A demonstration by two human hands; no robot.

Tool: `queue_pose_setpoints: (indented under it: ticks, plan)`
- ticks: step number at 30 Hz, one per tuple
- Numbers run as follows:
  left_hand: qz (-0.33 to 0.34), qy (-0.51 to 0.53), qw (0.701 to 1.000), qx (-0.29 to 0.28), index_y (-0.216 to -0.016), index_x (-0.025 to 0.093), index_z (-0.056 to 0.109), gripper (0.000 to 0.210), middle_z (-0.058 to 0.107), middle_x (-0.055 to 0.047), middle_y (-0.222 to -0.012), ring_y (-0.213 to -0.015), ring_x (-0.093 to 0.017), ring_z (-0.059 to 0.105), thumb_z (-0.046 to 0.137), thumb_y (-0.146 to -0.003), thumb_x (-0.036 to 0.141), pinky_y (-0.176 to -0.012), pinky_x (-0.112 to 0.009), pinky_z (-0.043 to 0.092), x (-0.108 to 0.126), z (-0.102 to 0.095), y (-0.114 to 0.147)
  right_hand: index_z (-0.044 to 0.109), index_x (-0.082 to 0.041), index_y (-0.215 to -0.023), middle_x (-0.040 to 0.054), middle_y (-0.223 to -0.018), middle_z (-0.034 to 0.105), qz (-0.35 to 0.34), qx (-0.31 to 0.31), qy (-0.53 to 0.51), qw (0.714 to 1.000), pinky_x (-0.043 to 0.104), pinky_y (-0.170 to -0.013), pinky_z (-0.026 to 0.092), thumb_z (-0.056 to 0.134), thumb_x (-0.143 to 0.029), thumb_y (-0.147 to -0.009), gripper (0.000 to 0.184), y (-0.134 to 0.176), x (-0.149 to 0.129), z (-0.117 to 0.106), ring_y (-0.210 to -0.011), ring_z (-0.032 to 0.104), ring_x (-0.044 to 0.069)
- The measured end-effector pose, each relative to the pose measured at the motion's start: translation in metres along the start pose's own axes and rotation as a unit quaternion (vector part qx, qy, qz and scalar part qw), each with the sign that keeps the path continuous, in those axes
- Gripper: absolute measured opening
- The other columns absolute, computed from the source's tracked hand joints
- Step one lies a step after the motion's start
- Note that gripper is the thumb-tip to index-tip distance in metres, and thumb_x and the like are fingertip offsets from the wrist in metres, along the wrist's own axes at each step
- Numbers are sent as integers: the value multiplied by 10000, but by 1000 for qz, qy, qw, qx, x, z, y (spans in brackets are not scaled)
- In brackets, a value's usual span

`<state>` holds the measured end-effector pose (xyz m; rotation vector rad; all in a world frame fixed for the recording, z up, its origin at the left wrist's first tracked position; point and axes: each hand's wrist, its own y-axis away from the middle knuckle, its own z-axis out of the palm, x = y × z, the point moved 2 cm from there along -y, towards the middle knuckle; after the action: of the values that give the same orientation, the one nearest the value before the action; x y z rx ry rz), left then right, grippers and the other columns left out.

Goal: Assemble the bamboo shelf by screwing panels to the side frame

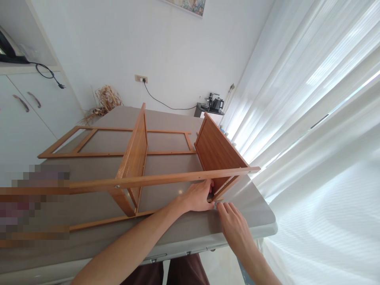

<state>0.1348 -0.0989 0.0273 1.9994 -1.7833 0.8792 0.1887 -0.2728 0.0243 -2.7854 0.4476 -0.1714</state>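
A wooden shelf frame lies on the table, with two slatted panels standing up between its side rails. My left hand reaches under the upper front rail and is closed around the lower corner by the right slatted panel. Close beside it, my right hand has its fingertips pinched together at the outer end of that corner. Something small and pale may be between those fingertips, but I cannot make it out. The left slatted panel stands untouched by either hand.
The grey table top has a rounded right corner near the white curtains. A kettle stands on a small dark cabinet beyond. Dried stalks lie at the far left, by white cupboards. The picture's lower left is pixelated.
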Motion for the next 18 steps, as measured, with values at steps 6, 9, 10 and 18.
queue_pose_setpoints:
  ticks: [6, 9, 10, 18]
  plan:
    - [-5, 9, 1000, 6, -1071, 226, 399, 486, 624, -56, -1079, -868, -236, 649, 686, -716, 390, -651, -312, 468, 4, -4, 1, 492, -228, -877, 40, -758, 572, 13, 6, -44, 999, 325, -629, 408, 352, -50, -903, 228, -1, -2, 1, -704, 541, 216]
    - [-2, 14, 1000, 6, -1073, 224, 403, 477, 620, -56, -1072, -880, -237, 644, 680, -719, 383, -669, -314, 471, 3, -4, 1, 493, -237, -896, 20, -779, 614, 117, -20, -193, 974, 293, -631, 433, 351, -238, -996, 174, -1, 5, 2, -697, 579, 185]
    - [0, 14, 1000, 9, -1074, 224, 405, 472, 620, -55, -1066, -880, -236, 641, 675, -723, 387, -676, -316, 471, 3, -3, 1, 502, -241, -907, 12, -784, 633, 158, -32, -237, 958, 284, -623, 437, 359, -305, -1006, 186, -1, 8, 2, -673, 587, 172]
    - [5, 4, 1000, 24, -1042, 223, 418, 441, 617, -42, -1005, -847, -225, 626, 671, -717, 380, -676, -314, 467, 3, -3, 0, 539, -242, -974, 28, -850, 727, 313, -106, -433, 839, 295, -685, 482, 495, -579, -914, 345, 3, 31, 13, -709, 654, 179]
